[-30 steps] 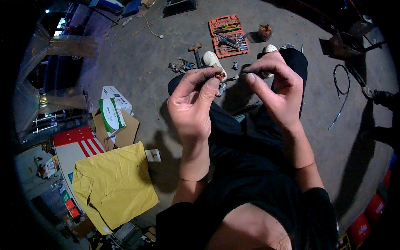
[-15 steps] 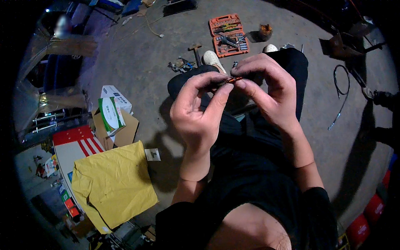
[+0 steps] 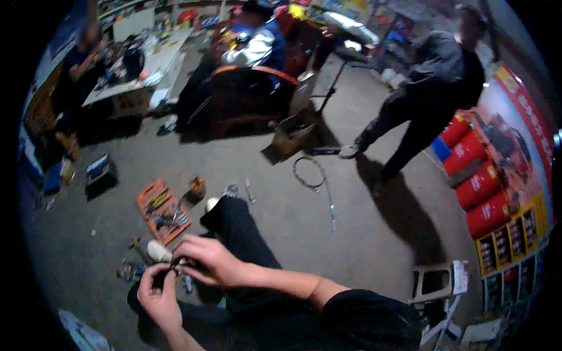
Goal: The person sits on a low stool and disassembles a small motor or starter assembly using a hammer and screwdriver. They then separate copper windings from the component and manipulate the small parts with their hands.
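Note:
My left hand [image 3: 158, 299] and my right hand [image 3: 215, 264] meet fingertip to fingertip at the lower left, above my legs. Pinched between them is a small dark reddish piece [image 3: 175, 265], mostly covered by the fingers and too blurred to name exactly. Just past the hands, an orange tool case [image 3: 170, 239] lies open on the floor with tools inside. Beside my shoe are a hammer [image 3: 138, 248] and a cluster of metal parts [image 3: 129, 271].
A can [image 3: 197, 187] stands beside the tool case. A coiled cable [image 3: 323, 175] lies farther right, near a cardboard box [image 3: 290, 137]. One person [image 3: 439, 76] stands at the right; two others sit at the back. Red drums [image 3: 483, 181] and a stool [image 3: 430, 284] are at the right.
My view has swung right and up, bringing the people, table and drums into sight. The yellow sheet has left the view. Both hands keep pinching the small piece.

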A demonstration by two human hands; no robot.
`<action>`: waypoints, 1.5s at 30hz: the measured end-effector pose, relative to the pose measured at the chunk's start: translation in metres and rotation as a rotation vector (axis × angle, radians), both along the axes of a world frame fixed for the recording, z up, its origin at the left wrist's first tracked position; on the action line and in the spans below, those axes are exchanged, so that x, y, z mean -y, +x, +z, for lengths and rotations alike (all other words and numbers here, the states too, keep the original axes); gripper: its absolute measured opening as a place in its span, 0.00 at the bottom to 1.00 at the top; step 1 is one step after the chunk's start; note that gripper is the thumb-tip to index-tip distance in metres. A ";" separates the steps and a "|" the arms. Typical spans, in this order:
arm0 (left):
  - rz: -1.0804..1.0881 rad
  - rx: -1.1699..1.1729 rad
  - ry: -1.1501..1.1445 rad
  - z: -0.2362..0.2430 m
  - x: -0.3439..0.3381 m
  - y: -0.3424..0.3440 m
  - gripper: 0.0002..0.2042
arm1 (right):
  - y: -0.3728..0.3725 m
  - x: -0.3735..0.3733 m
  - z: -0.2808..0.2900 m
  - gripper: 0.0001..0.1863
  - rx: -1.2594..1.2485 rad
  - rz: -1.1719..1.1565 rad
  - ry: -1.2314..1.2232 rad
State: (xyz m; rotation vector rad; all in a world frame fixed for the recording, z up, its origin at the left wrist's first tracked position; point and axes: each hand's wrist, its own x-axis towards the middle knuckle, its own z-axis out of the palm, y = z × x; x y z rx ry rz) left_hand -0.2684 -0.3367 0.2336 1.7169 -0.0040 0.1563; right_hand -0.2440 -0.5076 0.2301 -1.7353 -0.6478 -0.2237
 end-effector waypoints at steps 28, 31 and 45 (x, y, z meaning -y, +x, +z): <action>-0.345 1.306 0.917 -0.034 -0.030 0.044 0.07 | 0.010 -0.011 -0.048 0.10 -1.197 0.473 0.613; -0.374 0.987 0.668 -0.041 -0.024 0.046 0.11 | 0.008 -0.013 -0.056 0.08 -0.722 0.217 0.292; -0.313 -0.713 -0.521 -0.061 -0.016 0.038 0.12 | 0.014 0.003 -0.052 0.10 0.658 -0.074 -0.609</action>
